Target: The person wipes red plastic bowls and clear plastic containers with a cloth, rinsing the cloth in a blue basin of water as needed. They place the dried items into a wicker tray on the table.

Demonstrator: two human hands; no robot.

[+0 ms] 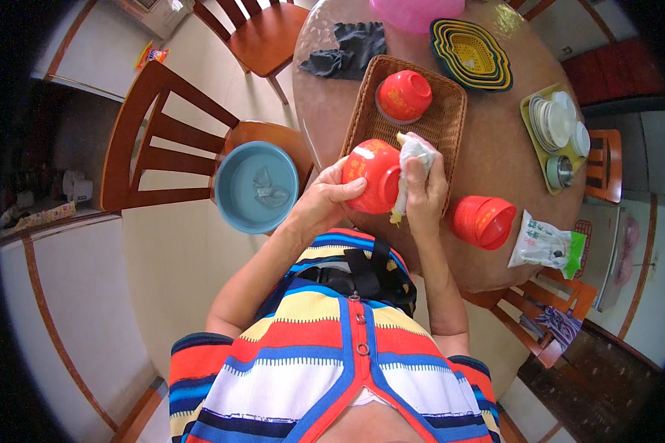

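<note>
My left hand (332, 191) grips a red plastic bowl (370, 176) with yellow printed characters, tilted on its side with its foot facing right. In my right hand (425, 185) is a bunched white cloth (415, 158) with yellow edges, held against the foot of the bowl. Just beyond both hands, a brown wicker basket (455, 119) rests on the round table, with another red bowl (404, 97) upside down inside it. A nested stack of red bowls (482, 221) lies on its side to the right of my right hand.
Nested yellow and green strainer baskets (471, 54), a dark cloth (360, 47) and a pink basin (418, 12) are farther back. A green tray (533, 130) of dishes and a plastic package (548, 243) are right. A blue basin (256, 217) of water with a submerged cloth sits on a left chair.
</note>
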